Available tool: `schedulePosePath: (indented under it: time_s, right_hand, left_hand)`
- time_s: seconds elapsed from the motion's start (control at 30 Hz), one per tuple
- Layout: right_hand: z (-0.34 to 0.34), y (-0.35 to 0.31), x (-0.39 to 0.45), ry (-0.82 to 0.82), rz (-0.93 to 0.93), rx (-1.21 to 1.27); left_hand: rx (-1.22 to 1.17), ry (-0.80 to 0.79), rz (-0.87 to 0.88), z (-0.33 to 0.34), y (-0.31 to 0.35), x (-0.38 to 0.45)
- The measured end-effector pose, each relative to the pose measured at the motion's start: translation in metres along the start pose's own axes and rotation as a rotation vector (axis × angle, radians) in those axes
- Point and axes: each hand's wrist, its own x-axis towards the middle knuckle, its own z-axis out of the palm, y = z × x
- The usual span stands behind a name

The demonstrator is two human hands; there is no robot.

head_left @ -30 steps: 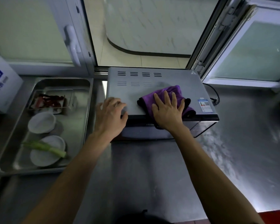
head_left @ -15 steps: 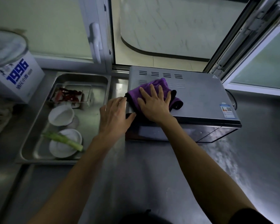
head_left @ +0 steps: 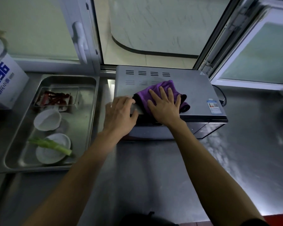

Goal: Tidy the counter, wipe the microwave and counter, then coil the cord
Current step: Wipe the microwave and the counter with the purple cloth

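- Far to the left of the microwave [head_left: 194,88], a white box [head_left: 6,82] with blue numbers sits on the counter [head_left: 153,176].
- Just left of the microwave lies a metal tray [head_left: 88,121]. It holds a clear dish of red peppers [head_left: 55,97], two white bowls [head_left: 47,119], and a green onion [head_left: 51,144] resting across the nearer bowl.
- At the microwave's front left corner is the left hand [head_left: 119,116]. Its fingers curl over the top edge and its thumb is on the front, so it grips the corner and keeps the microwave steady.
- On top of the microwave, near the front, lies a purple cloth [head_left: 163,88] with a black edge. The right hand [head_left: 163,106] presses flat on it, fingers straight and spread, not clenched.
- To the right of the cloth, most of the microwave top is bare, with a small sticker [head_left: 213,106] near the front right corner.
- Behind the microwave's right side, the black cord [head_left: 221,95] loops on the counter. It is not coiled yet.
- I think the step now is wiping the microwave top.
- Next, the cloth likely needs to slide right over the bare part while the left hand holds firm. The counter and cord come after.
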Motion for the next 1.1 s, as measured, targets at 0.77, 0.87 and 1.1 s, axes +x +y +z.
schedulePosePath:
  time_s: [0.77,0.87,1.1]
  right_hand:
    - [-0.033,0.181,-0.001,0.042,0.165,-0.010]
    - [-0.032,0.174,0.010,0.034,0.125,-0.014]
    - [-0.028,0.137,0.036,0.005,0.043,-0.023]
  left_hand:
    - [0.064,-0.183,0.137,0.063,0.135,0.041]
    - [0.066,-0.161,0.134,0.062,0.127,0.036]
    - [0.083,-0.084,0.085,0.046,0.088,0.024]
